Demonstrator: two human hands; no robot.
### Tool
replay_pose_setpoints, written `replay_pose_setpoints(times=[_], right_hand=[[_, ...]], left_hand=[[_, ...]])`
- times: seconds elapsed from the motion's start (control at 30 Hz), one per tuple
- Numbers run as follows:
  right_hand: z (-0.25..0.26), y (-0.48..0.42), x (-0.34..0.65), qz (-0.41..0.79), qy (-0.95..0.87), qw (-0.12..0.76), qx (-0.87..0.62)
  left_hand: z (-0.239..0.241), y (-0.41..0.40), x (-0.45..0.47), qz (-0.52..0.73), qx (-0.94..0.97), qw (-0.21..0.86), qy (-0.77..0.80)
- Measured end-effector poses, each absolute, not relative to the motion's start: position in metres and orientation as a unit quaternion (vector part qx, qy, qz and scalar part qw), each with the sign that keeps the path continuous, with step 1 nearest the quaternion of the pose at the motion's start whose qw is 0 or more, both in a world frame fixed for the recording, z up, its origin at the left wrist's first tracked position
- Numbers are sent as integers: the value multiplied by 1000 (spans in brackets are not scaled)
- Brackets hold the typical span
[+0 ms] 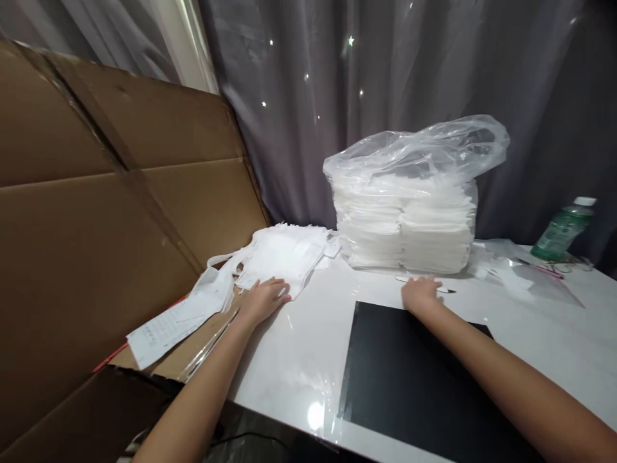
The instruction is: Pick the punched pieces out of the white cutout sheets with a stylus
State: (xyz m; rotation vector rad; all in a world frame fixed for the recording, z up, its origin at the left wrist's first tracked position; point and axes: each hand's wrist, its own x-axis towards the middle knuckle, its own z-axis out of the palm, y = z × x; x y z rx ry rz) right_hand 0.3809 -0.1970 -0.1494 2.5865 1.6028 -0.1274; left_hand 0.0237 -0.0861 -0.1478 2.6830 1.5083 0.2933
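My left hand (266,299) lies with fingers spread on the near edge of a stack of white cloth-like bags (284,254) with straps. Nothing is gripped in it. Beyond the black board (409,366), my right hand (421,293) is low over the table, on top of a thin tool with a dark pointed tip (449,291). The tool's pale other end shows left of the hand, and its middle is hidden. The fingers there are bent and slightly blurred, so whether they grip the tool is unclear.
A clear plastic bag (409,222) packed with folded white pieces stands at the back of the white table (289,360). A green bottle (563,231), a pink pen (549,271) and plastic wrapping (511,276) are at right. Large cardboard (96,257) rises at left, holding printed paper (164,331).
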Motion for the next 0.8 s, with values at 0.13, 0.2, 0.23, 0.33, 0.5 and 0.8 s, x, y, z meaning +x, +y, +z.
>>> replay_pose_setpoints(times=[0.13, 0.2, 0.23, 0.33, 0.5, 0.8], right_hand=[[-159, -218, 414, -45, 524, 36, 850], [-160, -228, 426, -44, 544, 21, 838], [-160, -231, 430, -46, 552, 13, 832], [-152, -231, 430, -59, 581, -22, 812], [-121, -222, 381, -81, 690, -153, 703], [-103, -245, 356, -195, 663, -506, 515]], left_hand=[[-143, -73, 26, 105, 895, 65, 429], [-140, -69, 32, 135, 886, 66, 438], [-138, -67, 36, 157, 877, 60, 449], [-125, -68, 57, 237, 847, 23, 475], [-99, -106, 123, 323, 865, -16, 383], [-94, -183, 166, 333, 903, 55, 265]])
